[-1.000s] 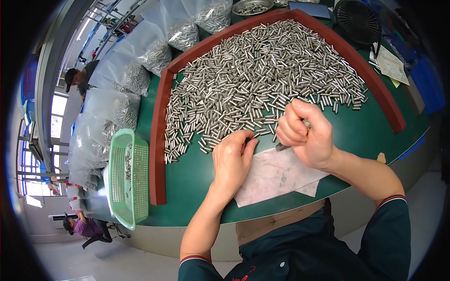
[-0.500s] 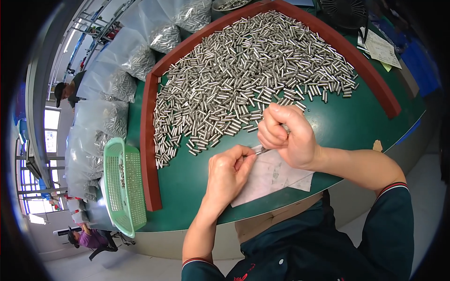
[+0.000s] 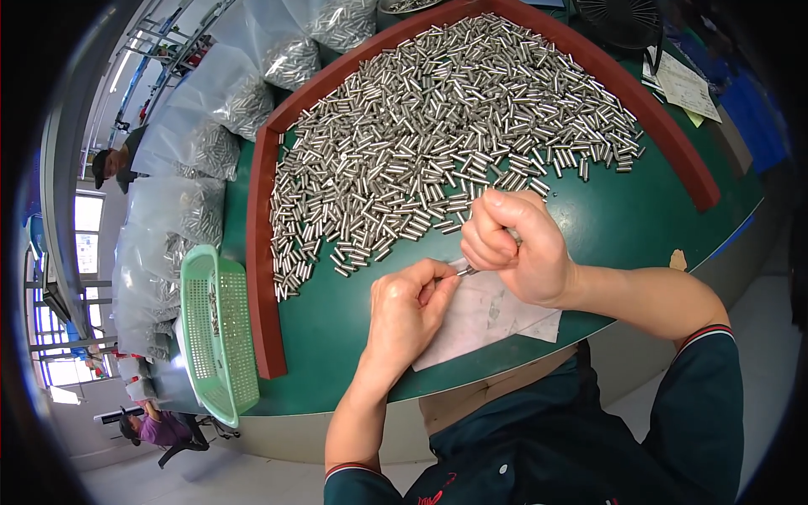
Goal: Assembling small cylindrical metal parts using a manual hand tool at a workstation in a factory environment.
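Note:
Between thumb and forefinger of my left hand (image 3: 410, 307) is pinched a small silver metal pin (image 3: 463, 272), mostly covered by the fingertips. Just to its right my right hand (image 3: 518, 248) is curled into a fist, thumb on top. A thin dark tip shows at the bottom of that fist, against the pin's end; the rest of what it grips is hidden. Both hands are over a whitish, smudged cloth or paper sheet (image 3: 454, 337) near the table's front edge. Beyond them spreads a large heap of similar metal pins (image 3: 438, 126).
A dark red wooden frame (image 3: 268, 252) borders the heap on the green table (image 3: 606, 240). A green plastic basket (image 3: 220, 337) stands at left. Clear bags of pins (image 3: 210, 151) line the far left. A black fan (image 3: 619, 21) and papers (image 3: 686, 88) are at far right. Other people are at left.
The view has shifted slightly, so the basket, frame and bags sit a little further left. Both hands keep nearly the same pose and place, with the pin still pinched.

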A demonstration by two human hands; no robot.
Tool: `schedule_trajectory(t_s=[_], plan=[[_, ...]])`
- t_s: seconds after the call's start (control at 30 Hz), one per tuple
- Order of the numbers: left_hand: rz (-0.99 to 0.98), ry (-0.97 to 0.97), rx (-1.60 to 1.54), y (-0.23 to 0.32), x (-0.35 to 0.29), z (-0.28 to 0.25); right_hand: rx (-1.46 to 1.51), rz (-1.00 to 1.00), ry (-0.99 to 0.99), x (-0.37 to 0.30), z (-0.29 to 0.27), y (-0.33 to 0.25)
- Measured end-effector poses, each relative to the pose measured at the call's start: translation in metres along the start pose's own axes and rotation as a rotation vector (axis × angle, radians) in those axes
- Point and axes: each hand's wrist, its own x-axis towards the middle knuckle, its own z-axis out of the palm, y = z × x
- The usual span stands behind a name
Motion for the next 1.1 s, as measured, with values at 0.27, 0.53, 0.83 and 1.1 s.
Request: schedule_trajectory(t_s=[0.27,0.53,0.83,1.1], plan=[[0.024,0.019,0.023,0.002,-0.002,0.001,-0.042,-0.014,-0.016,-0.001,0.002,0.0],[0.046,0.034,-0.001,-0.002,-0.002,0.004,-0.055,-0.029,-0.022,-0.002,0.002,0.002],[0.1,0.036,0.03,0.003,0.002,0.001,-0.156,-0.031,-0.046,-0.003,0.007,0.002],[-0.316,-0.196,-1.346,-0.021,-0.001,-0.021,0.134,0.014,0.025,0.006,-0.004,-0.007]])
